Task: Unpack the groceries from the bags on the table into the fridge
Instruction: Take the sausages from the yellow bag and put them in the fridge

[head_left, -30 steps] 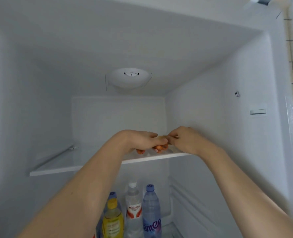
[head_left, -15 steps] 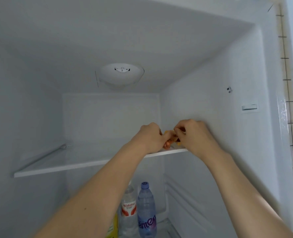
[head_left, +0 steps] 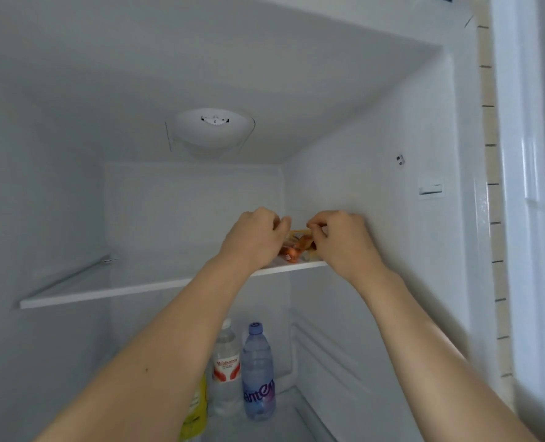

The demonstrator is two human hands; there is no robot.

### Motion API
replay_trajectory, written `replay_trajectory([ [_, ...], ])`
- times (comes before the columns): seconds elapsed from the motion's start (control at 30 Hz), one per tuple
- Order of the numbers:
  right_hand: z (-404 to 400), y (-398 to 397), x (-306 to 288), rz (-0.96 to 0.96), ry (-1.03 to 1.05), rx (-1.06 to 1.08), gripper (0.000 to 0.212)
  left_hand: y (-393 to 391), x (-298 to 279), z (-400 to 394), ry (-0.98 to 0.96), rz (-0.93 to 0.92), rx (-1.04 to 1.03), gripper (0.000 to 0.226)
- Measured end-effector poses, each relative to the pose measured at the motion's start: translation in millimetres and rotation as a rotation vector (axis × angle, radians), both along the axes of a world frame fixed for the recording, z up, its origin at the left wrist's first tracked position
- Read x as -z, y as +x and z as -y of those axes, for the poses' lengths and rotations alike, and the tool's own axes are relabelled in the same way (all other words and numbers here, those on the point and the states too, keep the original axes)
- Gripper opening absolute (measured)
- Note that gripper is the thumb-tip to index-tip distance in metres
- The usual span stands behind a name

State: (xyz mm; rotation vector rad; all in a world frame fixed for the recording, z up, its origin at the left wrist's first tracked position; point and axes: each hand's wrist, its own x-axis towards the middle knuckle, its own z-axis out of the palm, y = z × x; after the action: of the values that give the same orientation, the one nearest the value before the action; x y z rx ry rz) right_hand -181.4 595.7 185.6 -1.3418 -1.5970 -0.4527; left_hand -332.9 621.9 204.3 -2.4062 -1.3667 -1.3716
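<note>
My left hand [head_left: 254, 239] and right hand [head_left: 341, 240] are curled around the small orange and yellow plastic packet [head_left: 297, 245], which sits on the white fridge shelf [head_left: 105, 290] near its front edge. If pushed carelessly, it may slide off.

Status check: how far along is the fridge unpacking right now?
Done: three bottles stand on the level below the shelf, though I cannot tell whether they came from the bags. In hand: the left hand and right hand are both at an orange packet sitting at the right end of the upper shelf, by the fridge wall. Left: the bags and table are out of view, so the remainder is unknown.
</note>
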Motion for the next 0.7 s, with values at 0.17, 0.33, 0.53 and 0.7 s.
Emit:
replay_trajectory([
  [0.17, 35, -1, 9, -0.023, 0.034, 0.047, 0.025, -3, 13, 24, 0.069, 0.016, -0.017, 0.025],
  [0.33, 84, -4, 33, -0.031, -0.029, 0.094, 0.029, -4, 39, 64, 0.225, 0.212, 0.075, 0.027],
  [0.53, 150, -18, 86, -0.078, -0.036, 0.082, 0.036, -6, 88, 136, 0.225, 0.395, 0.260, 0.023],
  [0.7, 222, -26, 163, -0.180, -0.124, 0.104, 0.034, -7, 174, 196, 0.017, 0.332, 0.387, 0.022],
])
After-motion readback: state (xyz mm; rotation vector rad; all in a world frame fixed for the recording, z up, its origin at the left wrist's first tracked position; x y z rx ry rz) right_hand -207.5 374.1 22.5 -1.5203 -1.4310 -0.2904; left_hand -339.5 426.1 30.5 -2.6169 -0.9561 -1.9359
